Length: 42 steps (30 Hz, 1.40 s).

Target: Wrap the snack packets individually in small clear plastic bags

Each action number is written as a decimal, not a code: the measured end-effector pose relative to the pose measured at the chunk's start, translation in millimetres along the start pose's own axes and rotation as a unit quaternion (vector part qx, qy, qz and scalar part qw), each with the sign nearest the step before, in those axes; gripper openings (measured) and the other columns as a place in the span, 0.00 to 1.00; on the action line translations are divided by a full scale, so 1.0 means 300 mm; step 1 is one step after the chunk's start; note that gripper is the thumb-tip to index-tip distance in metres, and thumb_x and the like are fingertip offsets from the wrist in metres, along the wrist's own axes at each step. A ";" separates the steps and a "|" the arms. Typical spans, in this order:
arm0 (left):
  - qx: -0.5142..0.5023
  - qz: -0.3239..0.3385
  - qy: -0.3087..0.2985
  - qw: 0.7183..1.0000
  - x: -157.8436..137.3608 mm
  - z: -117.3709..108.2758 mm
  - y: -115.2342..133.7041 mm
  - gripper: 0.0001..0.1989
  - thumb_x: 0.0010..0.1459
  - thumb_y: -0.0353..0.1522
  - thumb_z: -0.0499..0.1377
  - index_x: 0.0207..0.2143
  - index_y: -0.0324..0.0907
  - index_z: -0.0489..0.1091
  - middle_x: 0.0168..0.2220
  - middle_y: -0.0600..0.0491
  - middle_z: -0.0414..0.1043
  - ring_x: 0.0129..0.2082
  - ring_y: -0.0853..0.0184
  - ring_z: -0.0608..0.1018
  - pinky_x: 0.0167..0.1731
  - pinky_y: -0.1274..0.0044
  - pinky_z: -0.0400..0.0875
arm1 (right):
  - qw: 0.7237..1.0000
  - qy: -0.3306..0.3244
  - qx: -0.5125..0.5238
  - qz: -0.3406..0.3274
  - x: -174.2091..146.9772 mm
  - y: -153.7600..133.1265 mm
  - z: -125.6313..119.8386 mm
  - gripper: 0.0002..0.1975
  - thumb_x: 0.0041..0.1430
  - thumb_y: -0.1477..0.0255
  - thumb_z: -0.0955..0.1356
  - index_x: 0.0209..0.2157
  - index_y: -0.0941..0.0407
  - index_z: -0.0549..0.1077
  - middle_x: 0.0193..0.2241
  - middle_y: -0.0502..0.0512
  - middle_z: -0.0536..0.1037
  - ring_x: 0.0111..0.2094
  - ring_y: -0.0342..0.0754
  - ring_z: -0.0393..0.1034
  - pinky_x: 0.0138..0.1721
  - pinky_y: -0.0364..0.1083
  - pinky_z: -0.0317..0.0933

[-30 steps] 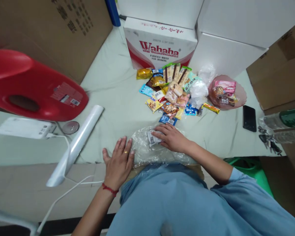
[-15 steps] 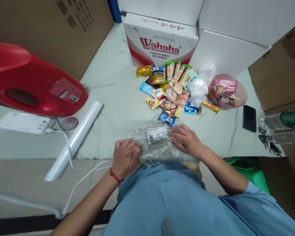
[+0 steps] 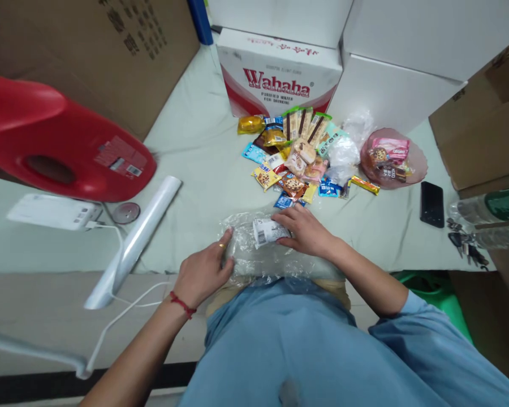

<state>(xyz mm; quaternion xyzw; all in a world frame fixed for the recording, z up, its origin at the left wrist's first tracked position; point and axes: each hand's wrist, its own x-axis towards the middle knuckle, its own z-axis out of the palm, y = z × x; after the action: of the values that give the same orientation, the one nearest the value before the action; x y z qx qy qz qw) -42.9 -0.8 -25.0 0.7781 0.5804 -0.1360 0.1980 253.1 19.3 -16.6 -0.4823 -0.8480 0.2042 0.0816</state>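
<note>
A small white packet with a barcode lies on a crinkled sheet of clear plastic film at the near edge of the table. My right hand has its fingers and thumb around the packet's right end. At the film's left edge is my left hand, forefinger stretched out and thumb apart, touching the film with nothing gripped. Just beyond the film is a pile of wrapped snacks, with a blue packet nearest to my right hand.
A pink translucent bowl holds snacks, beside a phone, keys and bottles. Leftward are a film roll, a power bank with cable and a red jug. A Wahaba-type carton marked "Wahaha" stands behind.
My left hand has uncurled from the film and shifted left, forefinger extended. My right hand has moved left and closed over the packet's right end.
</note>
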 end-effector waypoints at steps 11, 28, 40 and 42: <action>-0.033 0.054 0.325 0.944 -0.052 0.105 -0.094 0.27 0.65 0.35 0.54 0.66 0.43 0.66 0.33 0.48 0.78 0.30 0.57 0.80 0.32 0.70 0.69 | 0.980 0.052 0.119 -0.148 -0.233 0.002 -0.018 0.35 0.67 0.56 0.72 0.69 0.53 0.62 0.64 0.69 0.69 0.61 0.60 0.66 0.60 0.61 0.65; -0.282 0.185 0.253 0.907 0.020 0.143 -0.096 0.14 0.72 0.34 0.49 0.45 0.46 0.76 0.46 0.51 0.85 0.57 0.62 0.81 0.69 0.57 0.59 | 0.915 0.122 0.378 0.063 -0.327 0.063 0.000 0.15 0.73 0.59 0.66 0.43 0.54 0.80 0.40 0.59 0.84 0.42 0.51 0.79 0.46 0.51 0.74; -0.052 0.412 0.272 0.868 -0.078 0.166 -0.067 0.28 0.61 0.29 0.62 0.63 0.57 0.68 0.67 0.50 0.70 0.72 0.58 0.64 0.74 0.55 0.43 | 0.852 0.126 0.464 0.205 -0.201 0.100 -0.001 0.26 0.62 0.44 0.70 0.34 0.55 0.80 0.32 0.54 0.83 0.32 0.48 0.76 0.39 0.48 0.73; -0.069 0.389 0.310 0.865 -0.073 0.199 -0.055 0.22 0.64 0.28 0.62 0.58 0.54 0.72 0.62 0.50 0.76 0.69 0.61 0.69 0.74 0.58 0.46 | 0.846 0.128 0.471 0.216 -0.203 0.102 -0.002 0.26 0.61 0.44 0.70 0.33 0.54 0.79 0.32 0.54 0.83 0.32 0.48 0.76 0.39 0.48 0.73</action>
<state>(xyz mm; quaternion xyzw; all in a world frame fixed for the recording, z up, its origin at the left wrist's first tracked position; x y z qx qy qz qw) -63.8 -43.1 -70.7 0.9271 0.2704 0.2404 0.0979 309.1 -18.4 -25.6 -0.5789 -0.5064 0.5279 0.3603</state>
